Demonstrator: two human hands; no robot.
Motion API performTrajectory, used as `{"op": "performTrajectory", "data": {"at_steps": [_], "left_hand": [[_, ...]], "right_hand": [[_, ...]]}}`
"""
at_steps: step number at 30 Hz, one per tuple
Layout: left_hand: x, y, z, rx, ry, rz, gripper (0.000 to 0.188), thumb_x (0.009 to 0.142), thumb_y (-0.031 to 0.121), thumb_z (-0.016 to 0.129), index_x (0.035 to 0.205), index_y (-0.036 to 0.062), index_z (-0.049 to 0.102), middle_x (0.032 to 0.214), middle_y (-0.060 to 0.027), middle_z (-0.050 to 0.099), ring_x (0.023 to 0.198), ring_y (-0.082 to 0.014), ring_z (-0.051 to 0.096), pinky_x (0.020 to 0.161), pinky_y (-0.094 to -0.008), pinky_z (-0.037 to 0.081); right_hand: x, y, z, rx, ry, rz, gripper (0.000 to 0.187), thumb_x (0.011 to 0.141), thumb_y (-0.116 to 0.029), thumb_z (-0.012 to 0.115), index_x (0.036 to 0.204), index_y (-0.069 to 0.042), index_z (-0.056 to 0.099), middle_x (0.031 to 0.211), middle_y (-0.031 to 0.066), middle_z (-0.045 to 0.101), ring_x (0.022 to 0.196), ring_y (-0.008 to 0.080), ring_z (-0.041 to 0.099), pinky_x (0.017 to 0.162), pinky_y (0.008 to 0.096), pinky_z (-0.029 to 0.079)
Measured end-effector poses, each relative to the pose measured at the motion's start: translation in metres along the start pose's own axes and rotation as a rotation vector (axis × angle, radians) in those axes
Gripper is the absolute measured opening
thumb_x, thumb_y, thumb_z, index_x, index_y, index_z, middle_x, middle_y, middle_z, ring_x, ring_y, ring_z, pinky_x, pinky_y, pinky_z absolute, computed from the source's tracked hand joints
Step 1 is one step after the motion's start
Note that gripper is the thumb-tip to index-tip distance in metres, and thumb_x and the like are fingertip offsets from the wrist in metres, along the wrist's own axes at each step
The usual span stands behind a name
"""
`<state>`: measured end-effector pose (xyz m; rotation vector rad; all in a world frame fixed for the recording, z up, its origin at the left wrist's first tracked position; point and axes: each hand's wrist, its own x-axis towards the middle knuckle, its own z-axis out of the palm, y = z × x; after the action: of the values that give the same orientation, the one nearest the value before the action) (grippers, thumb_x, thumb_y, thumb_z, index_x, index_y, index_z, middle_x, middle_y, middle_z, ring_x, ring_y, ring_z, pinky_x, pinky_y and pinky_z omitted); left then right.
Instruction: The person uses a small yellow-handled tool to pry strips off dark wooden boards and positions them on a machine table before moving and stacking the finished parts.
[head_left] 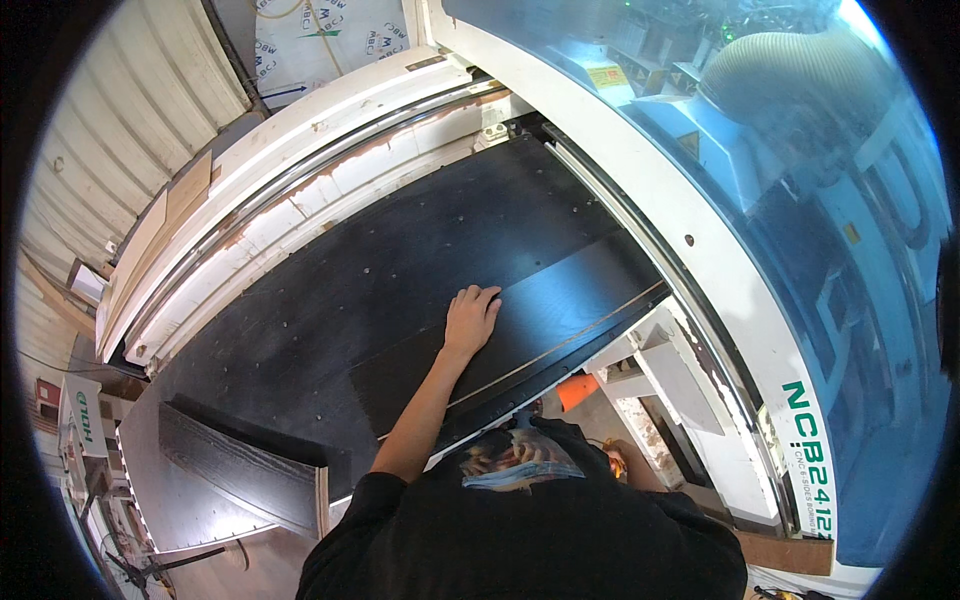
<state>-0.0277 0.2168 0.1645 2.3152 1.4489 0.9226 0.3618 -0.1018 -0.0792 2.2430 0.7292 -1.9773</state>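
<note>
A long dark wood-grain panel [565, 300] lies along the near side of the black machine bed, its pale raw edge facing me. My left hand [470, 320] rests palm down at the panel's far edge, fingers stretched out and slightly bent, holding nothing. On the right, part of my right forearm [645, 465] shows beside my body; its hand and fingers cannot be made out. Another dark wood-grain board [240, 465] lies at the left end of the bed, apart from my hands, with a pale cut edge.
Small studs dot the black bed [380, 240]. A white rail frame [300, 170] runs along its far side. To the right stands a white machine housing with a blue transparent cover [800, 250]. An orange object [577, 391] sits below the bed's near edge.
</note>
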Motion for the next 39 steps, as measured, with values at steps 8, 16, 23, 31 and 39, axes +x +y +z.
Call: {"op": "performTrajectory", "data": {"at_steps": [8,16,23,31,39], "left_hand": [[-0.001,-0.005,0.001,0.011,0.009,0.013,0.027,0.095,0.022,0.065,0.118,0.0104,0.070,0.103,-0.0109,0.064,0.098,-0.0310,0.061,0.088,-0.0438,0.050],[0.002,-0.003,0.000,-0.017,0.002,0.009,0.026,0.095,0.021,0.065,0.118,0.0105,0.070,0.103,-0.0110,0.064,0.098,-0.0310,0.061,0.089,-0.0435,0.050],[0.001,-0.001,-0.002,-0.005,-0.011,-0.008,0.025,0.095,0.021,0.064,0.118,0.0103,0.070,0.102,-0.0110,0.064,0.098,-0.0311,0.061,0.089,-0.0434,0.049],[0.002,0.000,-0.003,0.002,-0.022,-0.001,0.026,0.097,0.019,0.062,0.119,0.0078,0.070,0.103,-0.0133,0.064,0.098,-0.0316,0.061,0.090,-0.0419,0.050],[0.002,0.001,-0.003,-0.007,-0.010,-0.011,0.025,0.096,0.021,0.064,0.117,0.0092,0.070,0.102,-0.0117,0.064,0.099,-0.0318,0.061,0.089,-0.0440,0.049]], "right_hand": [[-0.032,-0.055,0.015,-0.145,0.102,-0.033,0.011,0.090,-0.013,0.068,0.087,-0.002,0.069,0.064,0.0090,0.059,0.050,0.0205,0.056,0.045,0.0356,0.045],[-0.016,-0.037,0.010,0.103,0.060,0.053,0.017,0.089,-0.016,0.071,0.080,-0.002,0.066,0.061,0.0075,0.056,0.048,0.0201,0.054,0.044,0.0354,0.044],[-0.018,-0.007,0.011,-0.016,0.018,-0.052,0.021,0.087,-0.019,0.068,0.076,-0.002,0.065,0.060,0.0105,0.058,0.049,0.0232,0.058,0.046,0.0386,0.047],[0.023,-0.048,0.017,-0.225,0.056,-0.102,0.026,0.084,-0.023,0.068,0.070,-0.002,0.063,0.061,0.0125,0.062,0.052,0.0255,0.063,0.049,0.0409,0.051],[0.035,-0.146,0.019,-0.461,-0.125,-0.125,0.019,0.083,-0.020,0.069,0.072,-0.005,0.064,0.062,0.0080,0.062,0.052,0.0208,0.061,0.049,0.0348,0.049]]}}
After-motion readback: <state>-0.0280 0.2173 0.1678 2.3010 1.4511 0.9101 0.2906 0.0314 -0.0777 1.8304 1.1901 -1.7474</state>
